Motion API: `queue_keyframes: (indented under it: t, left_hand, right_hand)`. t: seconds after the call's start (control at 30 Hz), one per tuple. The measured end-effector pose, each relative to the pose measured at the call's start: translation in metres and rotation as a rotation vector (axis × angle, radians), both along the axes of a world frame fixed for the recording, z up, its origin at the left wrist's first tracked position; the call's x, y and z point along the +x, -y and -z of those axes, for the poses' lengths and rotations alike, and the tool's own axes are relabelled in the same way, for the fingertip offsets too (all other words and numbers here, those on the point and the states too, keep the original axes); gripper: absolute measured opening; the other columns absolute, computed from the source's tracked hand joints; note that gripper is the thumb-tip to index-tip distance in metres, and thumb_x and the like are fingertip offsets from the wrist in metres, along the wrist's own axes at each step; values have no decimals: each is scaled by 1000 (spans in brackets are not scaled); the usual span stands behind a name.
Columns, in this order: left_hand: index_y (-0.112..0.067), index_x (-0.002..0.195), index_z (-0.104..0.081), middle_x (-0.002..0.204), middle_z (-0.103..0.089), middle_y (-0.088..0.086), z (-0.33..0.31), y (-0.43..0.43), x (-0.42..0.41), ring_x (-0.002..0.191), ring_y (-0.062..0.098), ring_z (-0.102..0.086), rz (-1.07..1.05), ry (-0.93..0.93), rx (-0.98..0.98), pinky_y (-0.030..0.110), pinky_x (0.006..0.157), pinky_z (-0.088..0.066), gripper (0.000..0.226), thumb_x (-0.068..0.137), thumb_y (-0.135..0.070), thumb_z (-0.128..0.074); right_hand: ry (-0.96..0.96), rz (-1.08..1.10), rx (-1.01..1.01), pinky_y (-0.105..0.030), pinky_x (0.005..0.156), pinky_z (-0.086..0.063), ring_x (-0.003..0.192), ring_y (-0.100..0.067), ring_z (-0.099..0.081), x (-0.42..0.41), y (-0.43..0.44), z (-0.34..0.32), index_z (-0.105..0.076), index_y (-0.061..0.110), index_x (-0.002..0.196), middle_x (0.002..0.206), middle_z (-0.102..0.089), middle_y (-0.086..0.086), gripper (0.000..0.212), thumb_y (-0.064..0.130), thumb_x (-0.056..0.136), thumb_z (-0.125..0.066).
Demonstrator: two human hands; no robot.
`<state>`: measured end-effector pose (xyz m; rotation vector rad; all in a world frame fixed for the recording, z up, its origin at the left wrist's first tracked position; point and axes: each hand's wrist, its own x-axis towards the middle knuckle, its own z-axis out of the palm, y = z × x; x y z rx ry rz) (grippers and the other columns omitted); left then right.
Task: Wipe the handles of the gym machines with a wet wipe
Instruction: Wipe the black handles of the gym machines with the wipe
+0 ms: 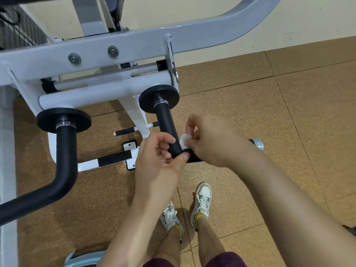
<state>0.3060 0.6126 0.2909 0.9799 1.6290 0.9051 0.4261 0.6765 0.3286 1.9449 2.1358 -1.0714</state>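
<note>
A black padded right handle (166, 124) bends out from the white gym machine (100, 54), ending in a metal cap (258, 144). My left hand (159, 162) is curled around the bend of this handle. My right hand (213, 139) pinches a small crumpled white wet wipe (184, 140) against the handle just right of the bend. A second black left handle (65, 160) curves off toward the lower left, untouched.
Black round discs (159, 95) sit at the base of each handle. Short black foot pegs (113, 159) stick out low on the frame. My two sneakers (202, 203) stand on brown rubber floor tiles (269, 112). A light blue object (84, 259) lies at the bottom edge.
</note>
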Motion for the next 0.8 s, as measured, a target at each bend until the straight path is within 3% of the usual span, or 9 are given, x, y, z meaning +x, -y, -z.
queue_keyframes:
  t: [0.07, 0.2, 0.33, 0.4, 0.47, 0.57, 0.7, 0.8]
  left_hand:
    - [-31, 88, -57, 90, -49, 1, 1, 0, 0, 70, 8, -46, 6, -1, 2, 14, 62, -46, 38, 72, -3, -77]
    - [-30, 89, -60, 89, -50, 1, 2, -1, -2, 68, 8, -45, 24, -29, 13, 14, 61, -43, 36, 71, -3, -77]
    - [-28, 88, -64, 91, -57, 3, -2, -1, -2, 69, 1, -48, 28, -1, 45, 13, 66, -46, 26, 80, -4, -70]
    - [-28, 85, -65, 84, -57, -2, -1, -4, -3, 69, 2, -50, 20, 12, 57, 27, 72, -53, 22, 85, -6, -65]
    - [-29, 86, -65, 76, -54, -9, 1, -7, -4, 69, 7, -51, 29, -5, 58, 44, 72, -56, 21, 86, -8, -64]
    - [-32, 89, -63, 74, -50, -5, 2, -10, -5, 66, 6, -49, 61, -69, 75, 48, 67, -56, 23, 85, -9, -65]
    - [-26, 83, -63, 70, -51, -9, 2, -11, -4, 65, 6, -48, 26, -65, 71, 50, 66, -54, 15, 84, -12, -67]
    - [-32, 88, -61, 67, -50, -11, -1, -11, -5, 62, 5, -47, 44, -73, 74, 50, 66, -54, 23, 83, -11, -69]
  right_hand:
    - [-26, 10, 33, -33, 70, -48, 83, -21, -60, -6, -2, 2, -54, 24, 91, 87, -65, 3, 4, 27, 88, -55]
    - [-180, 280, 187, -33, 69, -49, 75, -19, -62, -28, 1, 16, -53, 29, 89, 77, -67, 5, 7, 24, 88, -57]
    - [-60, 48, 143, -34, 71, -52, 83, -21, -64, -9, 4, 10, -58, 28, 88, 83, -70, 3, 5, 30, 84, -61]
    - [-25, -43, 123, -33, 71, -52, 83, -20, -63, -4, 7, 6, -57, 29, 86, 83, -69, 5, 7, 31, 84, -63]
    - [-51, 48, 152, -30, 68, -48, 80, -19, -62, -11, 6, 10, -56, 28, 84, 80, -68, 5, 8, 27, 83, -64]
    - [-140, 262, 179, -29, 65, -44, 75, -19, -61, -24, 1, 16, -52, 27, 80, 74, -66, 5, 13, 19, 85, -61]
    - [-42, 0, 162, -31, 65, -44, 80, -23, -59, -13, 4, 6, -55, 24, 85, 83, -65, 3, 5, 24, 85, -60]
    - [-74, 116, 189, -30, 64, -46, 79, -20, -62, -20, 1, 10, -58, 26, 84, 82, -67, 4, 7, 22, 84, -63]
